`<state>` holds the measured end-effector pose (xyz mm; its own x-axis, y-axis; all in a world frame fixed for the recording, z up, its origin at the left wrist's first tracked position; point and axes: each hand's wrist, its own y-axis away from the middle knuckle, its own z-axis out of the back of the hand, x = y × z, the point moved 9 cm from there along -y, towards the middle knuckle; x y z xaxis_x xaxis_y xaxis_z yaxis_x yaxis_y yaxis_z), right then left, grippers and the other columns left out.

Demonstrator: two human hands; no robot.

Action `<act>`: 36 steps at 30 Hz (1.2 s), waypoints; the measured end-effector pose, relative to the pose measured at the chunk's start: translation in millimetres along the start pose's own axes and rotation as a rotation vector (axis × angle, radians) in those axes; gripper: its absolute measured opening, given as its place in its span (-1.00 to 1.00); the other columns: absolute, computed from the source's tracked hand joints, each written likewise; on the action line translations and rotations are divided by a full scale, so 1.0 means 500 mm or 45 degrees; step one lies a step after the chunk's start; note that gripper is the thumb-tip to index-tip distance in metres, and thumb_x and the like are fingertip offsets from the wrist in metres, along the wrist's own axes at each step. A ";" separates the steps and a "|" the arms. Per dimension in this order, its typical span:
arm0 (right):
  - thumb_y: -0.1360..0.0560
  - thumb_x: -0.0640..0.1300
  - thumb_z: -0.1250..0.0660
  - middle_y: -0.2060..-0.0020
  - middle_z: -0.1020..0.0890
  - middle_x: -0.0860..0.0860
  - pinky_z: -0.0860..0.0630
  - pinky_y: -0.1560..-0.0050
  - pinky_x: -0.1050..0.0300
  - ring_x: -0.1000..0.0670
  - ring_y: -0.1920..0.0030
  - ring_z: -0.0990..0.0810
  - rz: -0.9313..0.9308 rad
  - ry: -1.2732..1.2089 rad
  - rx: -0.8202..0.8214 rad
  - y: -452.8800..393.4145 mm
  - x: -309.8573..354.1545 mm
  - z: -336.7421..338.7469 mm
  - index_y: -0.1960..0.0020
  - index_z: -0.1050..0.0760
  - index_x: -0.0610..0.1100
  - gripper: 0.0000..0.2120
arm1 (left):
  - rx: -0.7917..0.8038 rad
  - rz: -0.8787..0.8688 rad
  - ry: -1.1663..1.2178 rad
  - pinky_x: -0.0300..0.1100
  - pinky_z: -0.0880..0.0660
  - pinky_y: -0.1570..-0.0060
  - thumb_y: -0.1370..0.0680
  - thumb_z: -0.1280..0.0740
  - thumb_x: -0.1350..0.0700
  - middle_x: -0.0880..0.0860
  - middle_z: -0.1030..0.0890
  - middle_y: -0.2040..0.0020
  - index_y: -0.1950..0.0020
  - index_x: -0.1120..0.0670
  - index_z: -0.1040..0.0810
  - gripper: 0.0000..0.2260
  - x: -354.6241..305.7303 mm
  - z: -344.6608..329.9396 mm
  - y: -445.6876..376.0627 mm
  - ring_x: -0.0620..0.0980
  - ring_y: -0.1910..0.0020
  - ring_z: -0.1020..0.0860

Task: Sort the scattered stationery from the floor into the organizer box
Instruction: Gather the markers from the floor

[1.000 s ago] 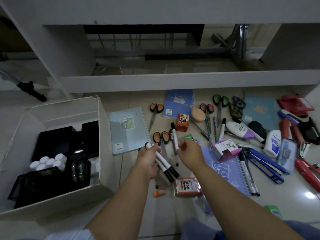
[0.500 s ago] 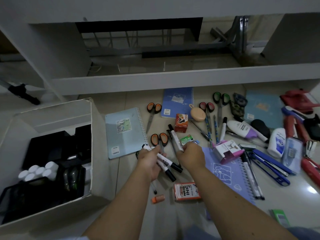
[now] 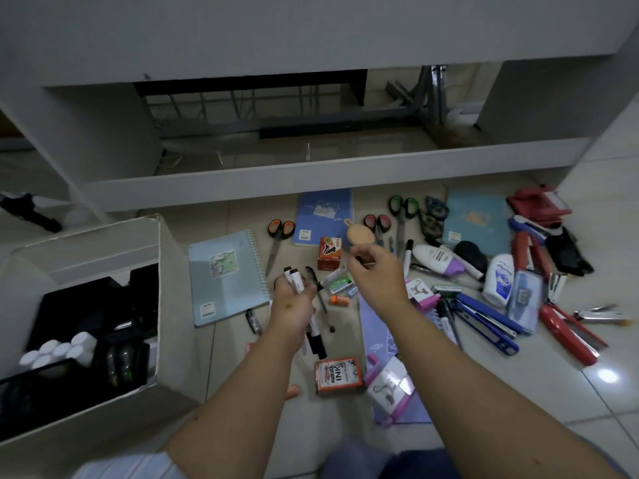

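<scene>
A bundle of markers is gripped in the left hand, fingers curled round the barrels; caps stick out above the fist and the black ends below it. The right hand is raised over the clutter with fingers curled in; something thin may be pinched at the fingertips, but this cannot be told.

Handling, as judged: the markers are light, stiff and smooth-sided, so a loose bundle is likely to slide lengthwise. The bundle is best held round the middle of the barrels, as it is now, not by the caps.

The organizer box stands on the floor to the left, near the left hand, its top open. Black trays and a cluster of white caps already fill much of the inside, so free space looks limited. The near wall of the box has to be cleared from above. A light-blue notebook lies flat between hand and box; no obstruction is judged from it. A low shelf edge runs behind the scatter.
</scene>
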<state>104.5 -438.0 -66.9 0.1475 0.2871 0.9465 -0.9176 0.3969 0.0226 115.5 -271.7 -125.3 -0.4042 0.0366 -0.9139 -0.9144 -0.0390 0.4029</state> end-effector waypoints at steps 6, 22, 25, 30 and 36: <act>-0.46 -0.19 -0.40 0.24 -0.50 0.00 -0.61 0.16 0.05 -0.05 0.22 -0.56 0.066 -0.102 0.018 0.006 0.045 0.047 0.02 -0.52 -0.23 -0.85 | 0.263 -0.308 -0.234 -0.33 -0.44 0.29 -0.60 -0.23 0.17 -0.01 -0.52 0.06 -0.13 0.10 -0.39 -0.87 -0.078 -0.091 0.059 -0.17 0.14 -0.49; -0.48 -0.23 -0.25 0.30 -0.55 -0.13 -0.53 0.14 -0.01 -0.14 0.23 -0.57 -0.377 0.403 -0.022 -0.009 -0.160 0.282 0.19 -0.57 -0.22 -0.86 | 0.483 0.200 0.302 -0.22 -0.53 0.46 -0.54 -0.26 0.36 0.18 -0.53 0.18 -0.14 0.20 -0.36 -0.78 -0.008 -0.332 0.115 -0.02 0.42 -0.57; -0.46 -0.25 -0.28 0.38 -0.45 -0.12 -0.36 0.27 0.15 -0.08 0.26 -0.47 -0.475 0.854 0.272 0.019 -0.236 0.267 0.30 -0.51 -0.26 -0.83 | 0.489 0.251 0.361 -0.22 -0.54 0.47 -0.54 -0.24 0.40 0.17 -0.54 0.12 -0.26 0.15 -0.34 -0.67 0.009 -0.348 0.108 -0.05 0.48 -0.60; -0.46 -0.26 -0.30 0.20 -0.58 -0.15 -0.42 0.25 0.14 -0.16 0.09 -0.58 -0.552 1.033 0.364 0.035 -0.286 0.256 0.30 -0.40 -0.21 -0.83 | 0.463 0.306 0.349 -0.04 -0.59 0.15 -0.56 -0.19 0.40 0.14 -0.56 0.11 -0.25 0.13 -0.37 -0.69 0.043 -0.367 0.090 0.03 0.28 -0.59; -0.50 -0.32 -0.22 -0.06 -0.57 -0.20 -0.50 0.02 0.02 -0.20 -0.08 -0.57 -0.520 1.142 0.386 0.032 -0.282 0.232 -0.04 -0.48 -0.27 -0.86 | 0.491 0.314 0.207 -0.19 -0.55 0.30 -0.57 -0.16 0.41 0.21 -0.59 0.07 0.09 0.24 -0.48 -0.85 0.066 -0.382 0.089 0.06 0.18 -0.58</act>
<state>26.0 -573.3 -162.6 0.5761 0.7738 0.2632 -0.7720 0.4094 0.4863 65.5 -462.8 -146.8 -0.6297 -0.0848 -0.7722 -0.7452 0.3469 0.5696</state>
